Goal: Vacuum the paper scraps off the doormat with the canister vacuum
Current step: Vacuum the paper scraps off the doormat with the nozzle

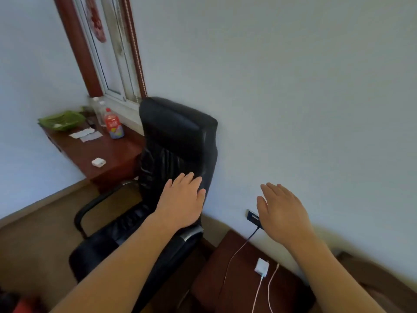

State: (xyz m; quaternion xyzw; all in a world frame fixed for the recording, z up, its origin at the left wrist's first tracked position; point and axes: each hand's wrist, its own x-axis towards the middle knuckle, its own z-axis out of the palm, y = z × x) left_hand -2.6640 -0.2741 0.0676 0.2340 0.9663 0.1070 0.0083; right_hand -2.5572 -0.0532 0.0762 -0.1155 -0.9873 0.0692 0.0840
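The person's body shows only as two bare limbs. The left forearm (126,256) and right forearm (327,267) are unclothed, and the left hand (182,203) and right hand (283,214) are bare too. Blur hides nails and finer marks.

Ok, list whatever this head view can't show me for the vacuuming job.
Head view only.
Out of frame entirely: doormat, paper scraps, canister vacuum.
Bottom left corner: red and dark object, cut off by the edge and blurred; unidentifiable.
Partly hidden behind the right hand: wall socket.
Whether the left hand touches the chair: cannot tell.
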